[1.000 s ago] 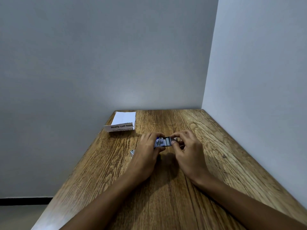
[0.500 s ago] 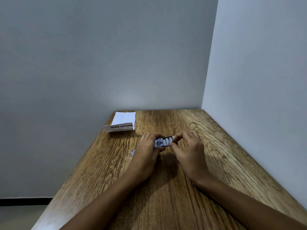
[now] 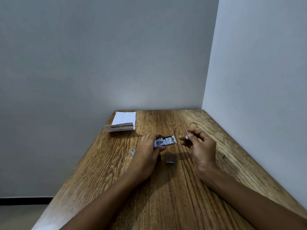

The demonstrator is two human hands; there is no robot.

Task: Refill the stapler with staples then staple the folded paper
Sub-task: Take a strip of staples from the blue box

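My left hand (image 3: 146, 151) holds a small blue and white staple box (image 3: 164, 141) just above the table. Its tray is slid out to the right and shows pale staple strips. My right hand (image 3: 201, 148) is a little to the right of the box, apart from it, and pinches a small pale staple strip (image 3: 188, 136) between thumb and fingertips. A metal end of the stapler (image 3: 132, 152) pokes out left of my left wrist; the rest is hidden under that hand. The folded paper (image 3: 124, 121) with printed text lies at the far left corner.
A small grey piece (image 3: 170, 161), blurred, lies on the wooden table (image 3: 166, 196) just below the box. Walls close off the table at the back and along the right. The table's left edge drops to the floor.
The box tray has slid out further to the right. My right hand has pulled away to the right with a small staple strip pinched in it. The grey piece now shows below the box.
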